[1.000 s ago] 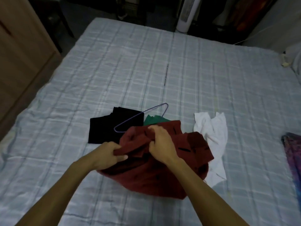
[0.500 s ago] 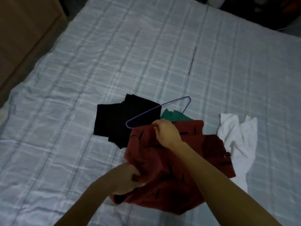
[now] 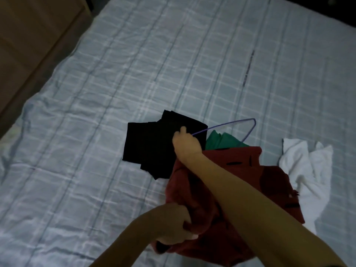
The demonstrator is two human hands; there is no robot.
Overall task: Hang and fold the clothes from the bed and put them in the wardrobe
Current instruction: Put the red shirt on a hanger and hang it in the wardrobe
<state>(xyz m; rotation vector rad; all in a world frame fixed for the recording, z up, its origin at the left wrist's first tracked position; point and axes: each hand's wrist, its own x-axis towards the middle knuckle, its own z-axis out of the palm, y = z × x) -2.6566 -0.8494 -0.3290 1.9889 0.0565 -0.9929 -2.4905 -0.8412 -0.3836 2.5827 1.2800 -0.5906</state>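
A bed (image 3: 134,78) covered with a pale blue plaid sheet fills nearly the whole frame, lit dimly. A brown wooden furniture panel (image 3: 28,45) stands along its edge in the upper left corner, and a dark strip of floor shows at the top right. No container is in view; the clothes lie loose on the sheet in a cluster at lower centre and right.

A folded black garment (image 3: 150,145) lies flat at the centre. Just to its right a green garment (image 3: 221,141) peeks out, partly under a dark red garment (image 3: 240,170) with short black marks, which spreads down to the lower edge of the frame. A crumpled white garment (image 3: 312,170) lies at the right, touching the red one. A thin purple wire hanger (image 3: 231,124) rests across the black and green pieces.

The upper and left parts of the sheet lie wrinkled, with wide bare room out to the bed's left edge.

The right hand (image 3: 185,143) reaches up over the red garment to the black one, its fingers curled at the left end of the hanger; whether they actually grip the wire cannot be told. The left hand (image 3: 173,224), near the bottom centre, is clenched on a bunched edge of the red garment.
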